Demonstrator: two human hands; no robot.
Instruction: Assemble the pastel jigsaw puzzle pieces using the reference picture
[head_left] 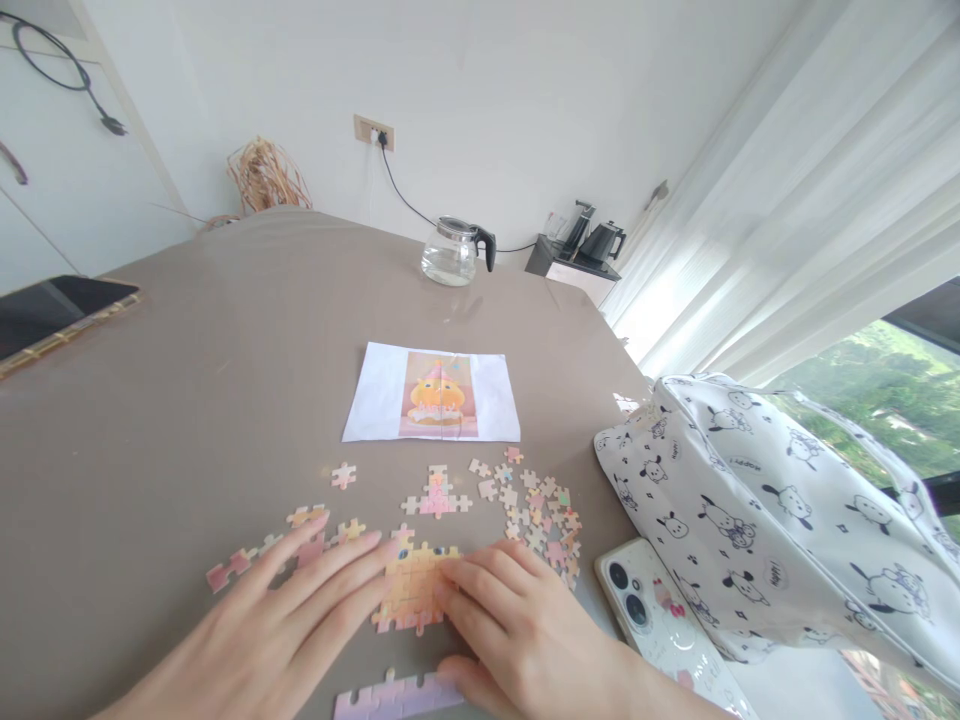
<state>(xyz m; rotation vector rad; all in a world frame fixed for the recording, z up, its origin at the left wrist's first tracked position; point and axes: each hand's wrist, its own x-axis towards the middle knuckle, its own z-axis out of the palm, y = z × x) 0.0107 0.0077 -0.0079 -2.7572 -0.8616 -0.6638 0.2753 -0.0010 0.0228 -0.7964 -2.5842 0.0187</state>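
Note:
My left hand (274, 620) is spread, palm down, its fingertips touching the left side of an orange joined jigsaw section (411, 590). Beneath and beyond those fingers lie linked pink and yellow puzzle pieces (240, 565), partly hidden. My right hand (517, 615) rests bent at the section's right edge, fingers close together and the thumb apart from them. That thumb lies by a purple strip of joined pieces (390, 697) at the near edge. Farther off is a small pink joined cluster (436, 493); one loose pale piece (343, 476) lies left of it.
Several loose pieces (536, 510) are heaped on the right, near a phone (667, 620) and a white patterned bag (720, 500). A paper with a printed cake-like picture (379, 392) lies ahead. Behind it stands a glass pot (450, 255); a dark tablet-like object (56, 308) is far left.

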